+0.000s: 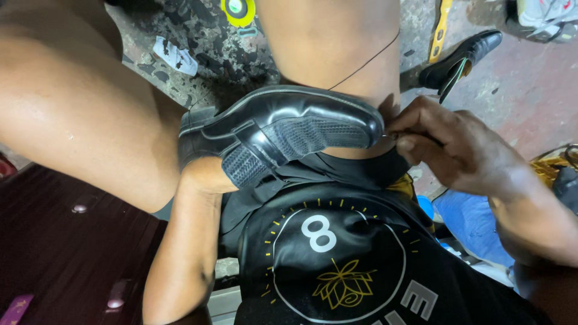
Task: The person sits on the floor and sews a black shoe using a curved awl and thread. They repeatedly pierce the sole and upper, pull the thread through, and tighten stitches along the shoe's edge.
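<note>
Black shoe lay sole-up across the lap, wedged between the thighs for steadiness. Left hand gripped its heel end from beneath; right hand was pinched closed at the toe, apparently drawing a thin thread taut.

Single head-worn view, pointing steeply down at the wearer's own lap, very close. Glossy black leather shoe fills centre frame between bare knees; stained concrete floor shows along top and right edges.

stained concrete floor, dark wooden bench
</note>
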The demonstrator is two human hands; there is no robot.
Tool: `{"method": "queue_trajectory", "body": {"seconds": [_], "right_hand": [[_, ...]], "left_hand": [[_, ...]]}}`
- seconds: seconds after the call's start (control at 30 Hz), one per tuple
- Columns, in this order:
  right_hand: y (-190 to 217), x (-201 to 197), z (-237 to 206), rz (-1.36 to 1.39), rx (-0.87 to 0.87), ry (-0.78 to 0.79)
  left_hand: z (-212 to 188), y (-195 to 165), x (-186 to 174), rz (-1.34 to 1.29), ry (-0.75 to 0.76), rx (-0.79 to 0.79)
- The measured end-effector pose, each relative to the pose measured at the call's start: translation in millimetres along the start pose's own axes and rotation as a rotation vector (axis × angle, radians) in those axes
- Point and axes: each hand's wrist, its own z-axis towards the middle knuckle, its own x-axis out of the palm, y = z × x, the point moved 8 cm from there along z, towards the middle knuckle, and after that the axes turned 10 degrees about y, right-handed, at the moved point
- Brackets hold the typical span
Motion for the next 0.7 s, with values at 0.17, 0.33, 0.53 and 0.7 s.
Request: {"method": "queue_trajectory", "body": {"seconds": [0.17,0.33,0.53,0.7], "right_hand": [[5.2,0.0,-8.4,-0.297,0.186,-0.047],[36.7,-1.0,0.0,-0.543,0.197,-0.057],[33.5,-2.3,8.6,-0.607,0.324,0.023],[36.2,-2.8,13.0,-0.490,0.195,0.026]], "left_hand": [[7.8,-0.5,10.9,0.016,0.017,-0.011],[19.4,-2.0,16.9,0.009,0.025,0.003],[21.2,-2.3,13.6,-0.006,0.027,0.008],[12.7,2.4,10.8,-0.017,0.020,-0.008]]}}
